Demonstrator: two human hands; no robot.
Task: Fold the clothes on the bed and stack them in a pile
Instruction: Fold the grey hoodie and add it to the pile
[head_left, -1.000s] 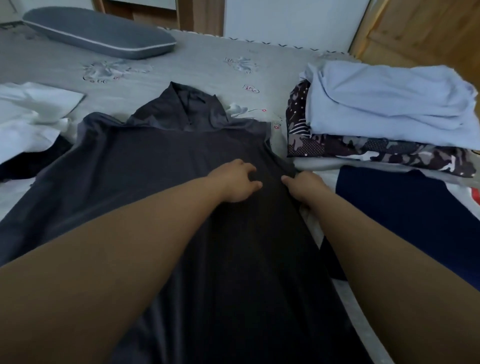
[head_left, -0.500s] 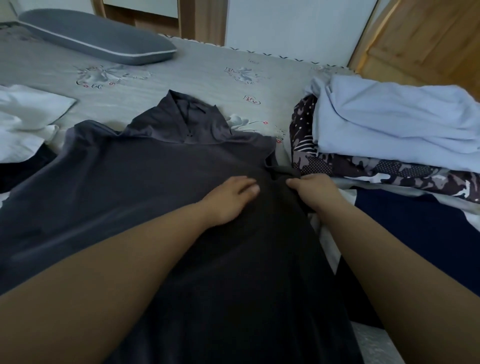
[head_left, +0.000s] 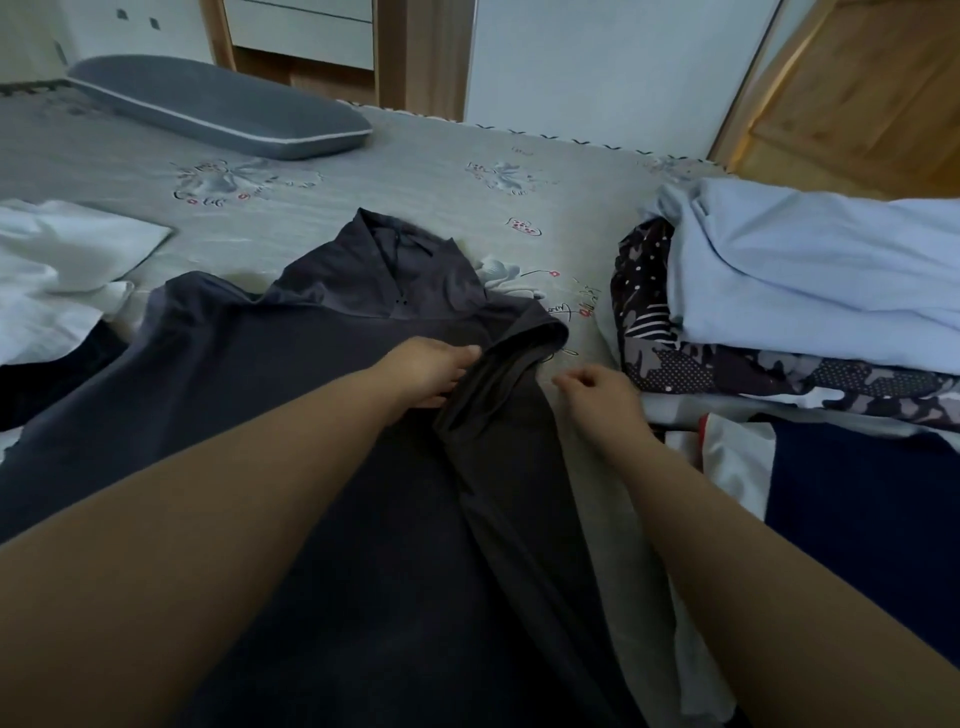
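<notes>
A dark grey collared shirt (head_left: 291, 415) lies spread on the bed, collar pointing away from me. Its right side (head_left: 509, 374) is folded inward over the body. My left hand (head_left: 428, 374) rests on the shirt with fairly straight fingers against the edge of that fold. Just right of the fold, my right hand (head_left: 597, 397) hovers over the bare sheet with loosely curled fingers and holds nothing. On the right stands a pile of clothes: a light blue garment (head_left: 810, 270) on top of dark patterned ones (head_left: 727, 369).
White clothes (head_left: 57, 275) and a dark item lie loose at the left. A navy and white piece (head_left: 857, 493) lies near right, below the pile. A grey pillow (head_left: 218, 111) sits at the far left of the grey bedsheet (head_left: 415, 182). A wooden door stands beyond the pile.
The shirt's right side has come over onto the body. My right hand has let go of it and drawn back to the right. My left hand stays at the fold line.
</notes>
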